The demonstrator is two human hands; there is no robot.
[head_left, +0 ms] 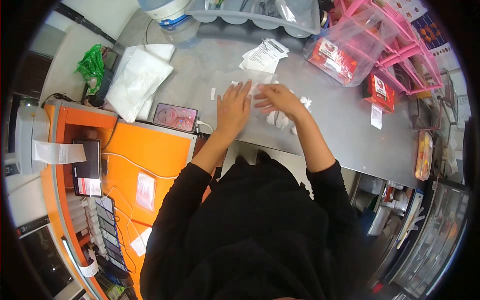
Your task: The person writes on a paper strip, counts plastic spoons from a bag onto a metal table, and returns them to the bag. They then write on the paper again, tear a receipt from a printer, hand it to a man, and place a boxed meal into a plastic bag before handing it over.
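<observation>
Both my hands are over the steel counter, close together. My left hand [233, 109] has its fingers stretched out, with nothing seen in it. My right hand [278, 100] hovers just beside it, fingers apart and bent toward the left hand. Small white paper scraps [213, 94] are on the counter left of my left hand and behind the fingertips. A crumpled white cloth or tissue [281, 120] sits partly hidden beneath my right hand and wrist. Printed receipts [265, 56] are spread beyond my hands.
A phone [175, 117] with a cable and folded white bags [139, 80] are at left. A grey tray [252, 21] stands at the back. Red boxes [378, 93], a clear plastic bag [361, 47] and pink baskets [412, 62] are on the right.
</observation>
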